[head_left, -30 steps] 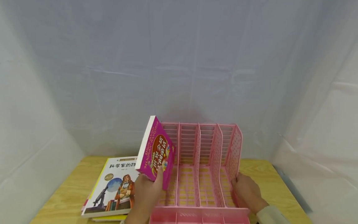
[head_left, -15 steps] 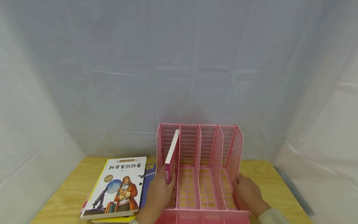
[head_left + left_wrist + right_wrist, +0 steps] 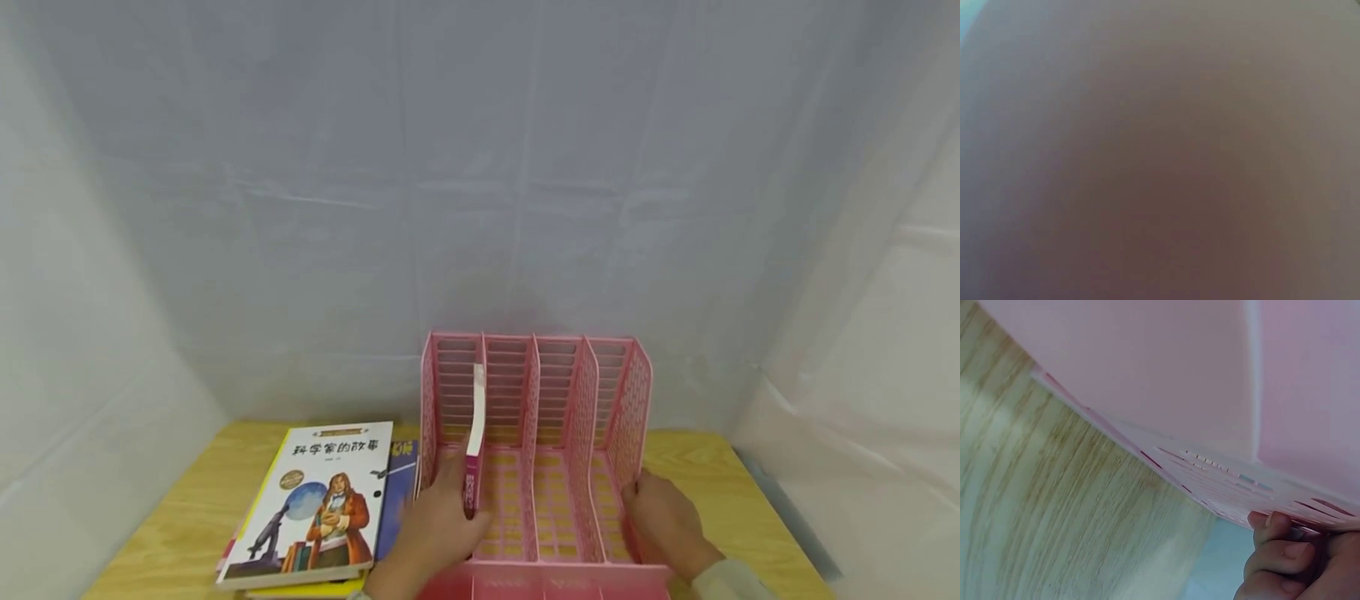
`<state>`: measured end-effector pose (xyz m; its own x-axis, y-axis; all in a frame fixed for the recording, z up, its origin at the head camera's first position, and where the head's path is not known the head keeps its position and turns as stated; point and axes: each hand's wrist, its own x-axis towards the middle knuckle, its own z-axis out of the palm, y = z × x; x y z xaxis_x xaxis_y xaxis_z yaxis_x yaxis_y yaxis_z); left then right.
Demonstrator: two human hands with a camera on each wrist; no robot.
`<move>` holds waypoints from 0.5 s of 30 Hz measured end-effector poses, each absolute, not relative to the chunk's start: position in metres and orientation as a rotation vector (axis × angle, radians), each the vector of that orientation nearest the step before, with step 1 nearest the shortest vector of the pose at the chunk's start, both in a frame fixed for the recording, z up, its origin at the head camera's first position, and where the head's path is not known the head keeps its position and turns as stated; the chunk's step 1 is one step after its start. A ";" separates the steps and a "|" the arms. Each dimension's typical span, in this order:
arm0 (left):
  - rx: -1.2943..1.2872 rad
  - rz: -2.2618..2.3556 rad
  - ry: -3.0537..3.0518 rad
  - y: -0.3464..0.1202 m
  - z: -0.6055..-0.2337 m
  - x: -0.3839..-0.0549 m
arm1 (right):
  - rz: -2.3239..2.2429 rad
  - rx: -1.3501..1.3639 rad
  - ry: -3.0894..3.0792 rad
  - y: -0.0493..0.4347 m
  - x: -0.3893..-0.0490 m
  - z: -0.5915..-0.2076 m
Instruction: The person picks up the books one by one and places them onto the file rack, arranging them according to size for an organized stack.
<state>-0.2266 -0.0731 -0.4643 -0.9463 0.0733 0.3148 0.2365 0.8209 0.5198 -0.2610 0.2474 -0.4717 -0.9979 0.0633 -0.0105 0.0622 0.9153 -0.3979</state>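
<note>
In the head view my left hand (image 3: 438, 525) grips a magenta book (image 3: 476, 446) by its lower near end. The book stands on edge, white page edges up, beside the first divider of a pink desk file organizer (image 3: 637, 400), at its leftmost compartment. My right hand (image 3: 667, 517) holds the organizer's right side wall near the front. In the right wrist view its curled fingers (image 3: 1282, 556) pinch the edge of that slotted pink wall (image 3: 1210, 469). Only a blurred surface close to the lens fills the left wrist view.
Left of the organizer lies a stack of books on the wooden table (image 3: 165, 517), topped by a white book (image 3: 330, 450) with a cartoon figure. A blue book (image 3: 397, 500) sticks out under it. Pale sheeting (image 3: 480, 167) hangs behind and at both sides.
The left hand has turned the magenta book from its tilted, cover-showing pose to nearly upright, and moved it right and down into the left compartment. The right hand stays on the wall.
</note>
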 end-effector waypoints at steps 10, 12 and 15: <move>-0.171 -0.957 -2.654 -0.076 -0.459 -0.228 | 0.623 -0.095 -3.063 0.246 -0.259 -0.468; -0.200 -0.927 -2.673 -0.076 -0.459 -0.229 | 0.622 -0.100 -3.066 0.246 -0.259 -0.468; -0.256 -0.866 -2.715 -0.075 -0.460 -0.229 | 0.604 -0.097 -3.061 0.245 -0.260 -0.467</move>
<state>-0.2287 -0.0751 -0.4596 -0.9451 0.0827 0.3160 0.2504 0.8046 0.5384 -0.2599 0.2451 -0.4674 -0.9979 0.0647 0.0077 0.0570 0.9232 -0.3800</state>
